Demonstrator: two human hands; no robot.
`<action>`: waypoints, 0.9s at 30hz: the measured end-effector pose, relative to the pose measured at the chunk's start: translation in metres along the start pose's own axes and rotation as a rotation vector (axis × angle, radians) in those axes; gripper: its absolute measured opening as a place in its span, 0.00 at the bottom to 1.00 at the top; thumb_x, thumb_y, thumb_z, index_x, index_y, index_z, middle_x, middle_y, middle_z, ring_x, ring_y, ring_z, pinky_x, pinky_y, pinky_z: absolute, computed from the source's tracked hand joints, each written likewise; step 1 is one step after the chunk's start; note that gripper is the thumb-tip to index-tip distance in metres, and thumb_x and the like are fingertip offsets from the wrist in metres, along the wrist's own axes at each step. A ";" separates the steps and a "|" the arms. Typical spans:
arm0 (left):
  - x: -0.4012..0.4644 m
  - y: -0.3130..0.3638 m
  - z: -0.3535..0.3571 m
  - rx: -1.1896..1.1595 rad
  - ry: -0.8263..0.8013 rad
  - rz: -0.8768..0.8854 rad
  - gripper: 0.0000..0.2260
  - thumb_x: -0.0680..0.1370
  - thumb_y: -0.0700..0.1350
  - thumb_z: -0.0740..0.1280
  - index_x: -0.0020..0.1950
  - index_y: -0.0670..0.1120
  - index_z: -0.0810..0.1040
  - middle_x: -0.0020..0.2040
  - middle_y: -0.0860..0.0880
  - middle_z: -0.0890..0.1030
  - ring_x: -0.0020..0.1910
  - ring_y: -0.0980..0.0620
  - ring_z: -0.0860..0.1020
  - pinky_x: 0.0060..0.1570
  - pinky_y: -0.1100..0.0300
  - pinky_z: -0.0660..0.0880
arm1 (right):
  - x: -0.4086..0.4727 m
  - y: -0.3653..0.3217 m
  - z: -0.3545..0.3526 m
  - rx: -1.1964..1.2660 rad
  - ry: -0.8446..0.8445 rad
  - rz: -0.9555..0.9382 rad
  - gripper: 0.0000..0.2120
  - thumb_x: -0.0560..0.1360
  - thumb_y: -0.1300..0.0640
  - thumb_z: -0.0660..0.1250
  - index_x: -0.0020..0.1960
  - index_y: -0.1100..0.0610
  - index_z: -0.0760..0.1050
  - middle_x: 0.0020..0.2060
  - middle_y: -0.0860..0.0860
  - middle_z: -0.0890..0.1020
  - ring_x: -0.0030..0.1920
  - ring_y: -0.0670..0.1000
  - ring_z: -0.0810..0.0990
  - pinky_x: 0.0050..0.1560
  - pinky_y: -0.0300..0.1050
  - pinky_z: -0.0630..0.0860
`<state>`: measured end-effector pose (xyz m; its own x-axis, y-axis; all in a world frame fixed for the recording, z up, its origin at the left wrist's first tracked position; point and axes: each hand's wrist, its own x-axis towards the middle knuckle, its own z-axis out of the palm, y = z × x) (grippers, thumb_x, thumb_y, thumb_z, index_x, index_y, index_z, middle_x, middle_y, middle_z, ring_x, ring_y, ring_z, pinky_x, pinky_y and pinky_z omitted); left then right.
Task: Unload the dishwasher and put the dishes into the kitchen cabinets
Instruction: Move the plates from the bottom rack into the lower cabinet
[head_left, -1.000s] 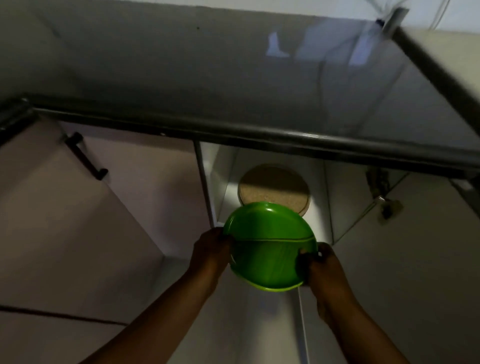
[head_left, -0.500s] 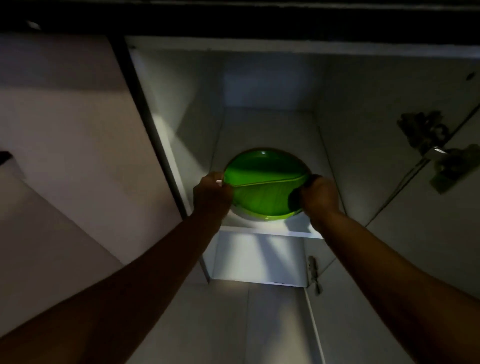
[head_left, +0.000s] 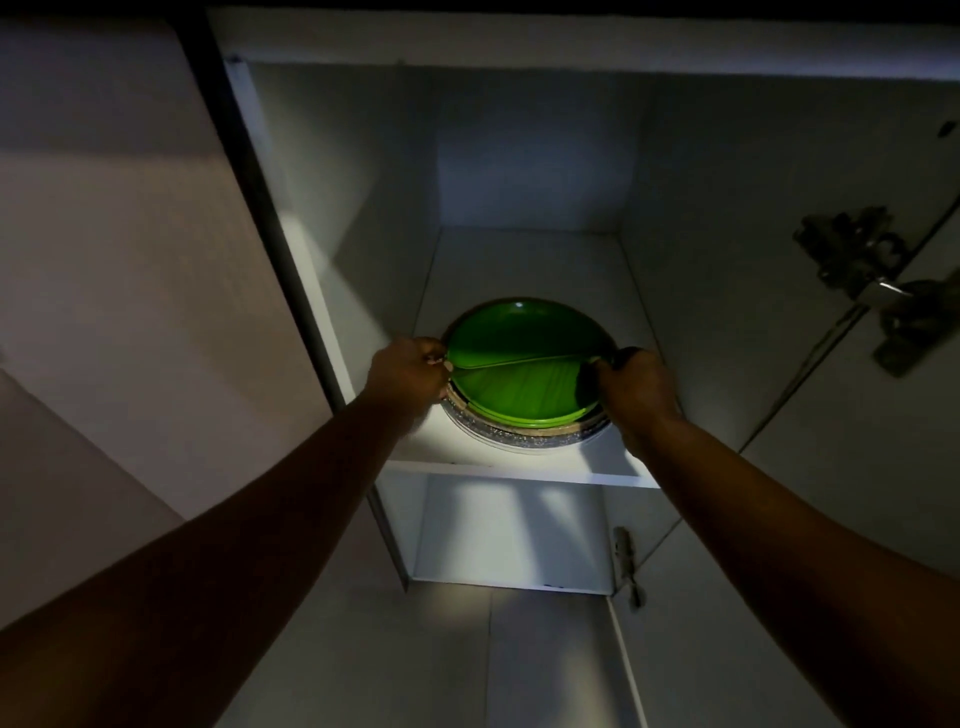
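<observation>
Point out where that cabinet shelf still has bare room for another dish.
Bare shelf lies behind the green plates, up to the back wall, with a narrower strip along the right wall. The front is crowded: the plates sit on a round stack reaching nearly to the shelf edge, with the left hand and right hand gripping either side.
</observation>
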<state>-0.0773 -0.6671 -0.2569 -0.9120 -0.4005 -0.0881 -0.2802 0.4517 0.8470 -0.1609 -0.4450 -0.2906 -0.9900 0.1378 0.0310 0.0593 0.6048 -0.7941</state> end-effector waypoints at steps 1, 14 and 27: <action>-0.001 -0.003 0.000 0.027 -0.005 0.021 0.19 0.65 0.51 0.65 0.53 0.49 0.83 0.46 0.40 0.84 0.49 0.40 0.82 0.54 0.48 0.78 | -0.003 0.000 -0.001 0.004 0.003 -0.009 0.15 0.77 0.54 0.65 0.53 0.66 0.79 0.48 0.63 0.82 0.50 0.61 0.81 0.44 0.43 0.70; -0.116 -0.005 -0.004 0.204 0.137 0.132 0.12 0.70 0.36 0.64 0.53 0.38 0.76 0.55 0.37 0.71 0.49 0.38 0.76 0.53 0.47 0.73 | -0.115 -0.031 -0.062 0.107 0.006 0.179 0.06 0.76 0.63 0.62 0.41 0.62 0.74 0.37 0.55 0.76 0.40 0.53 0.74 0.40 0.41 0.66; -0.207 0.060 -0.056 0.228 -0.095 -0.045 0.15 0.81 0.39 0.58 0.67 0.47 0.72 0.68 0.46 0.72 0.64 0.48 0.73 0.62 0.63 0.68 | -0.225 -0.065 -0.128 -0.469 -0.463 -0.455 0.17 0.72 0.60 0.69 0.61 0.58 0.79 0.51 0.55 0.84 0.51 0.58 0.83 0.49 0.48 0.79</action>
<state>0.1114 -0.6018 -0.1581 -0.9179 -0.3529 -0.1812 -0.3720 0.6072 0.7020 0.0748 -0.4149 -0.1688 -0.8766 -0.4790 -0.0461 -0.4172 0.8043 -0.4231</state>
